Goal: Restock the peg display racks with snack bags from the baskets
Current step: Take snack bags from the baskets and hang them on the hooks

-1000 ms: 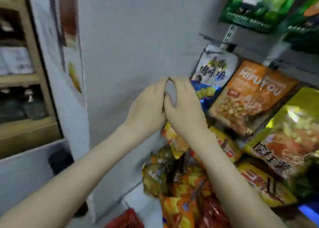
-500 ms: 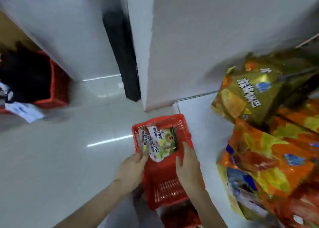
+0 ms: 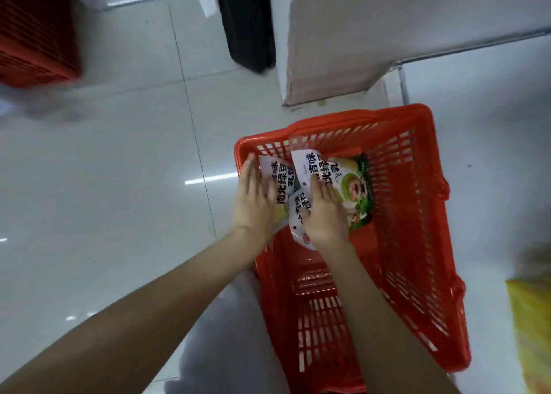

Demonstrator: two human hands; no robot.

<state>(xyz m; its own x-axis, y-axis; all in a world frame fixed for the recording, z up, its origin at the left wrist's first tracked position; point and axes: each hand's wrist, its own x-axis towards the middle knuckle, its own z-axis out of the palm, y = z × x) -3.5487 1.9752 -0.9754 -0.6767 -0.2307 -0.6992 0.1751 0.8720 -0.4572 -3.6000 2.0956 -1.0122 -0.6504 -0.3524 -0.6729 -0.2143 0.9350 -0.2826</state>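
A red basket (image 3: 417,119) stands on the pale tiled floor (image 3: 119,184) in the lower right of the frame, its slatted walls running down to the bottom edge. Three white-and-green snack bags (image 3: 343,178) printed with dark characters lie bunched in its upper left corner.

Both forearms reach in from the bottom of the frame. The left hand (image 3: 255,196) lies over the basket's left rim with its grip fully open, fingers straight and close together, resting flat on the leftmost bag (image 3: 278,178). The right hand (image 3: 323,211) is just beside it towards the middle of the frame. Its grip is also spread open, and its fingers press down flat across the largest bag and on a third bag (image 3: 298,217) that pokes out beneath the palm. Neither hand has a bag closed in its fingers.

In the upper left corner sits a second red basket (image 3: 35,29), blurred. A black upright object (image 3: 247,20) stands at top centre beside a white panel (image 3: 372,35). A yellow packet (image 3: 533,319), too blurred to read, shows at the right edge.
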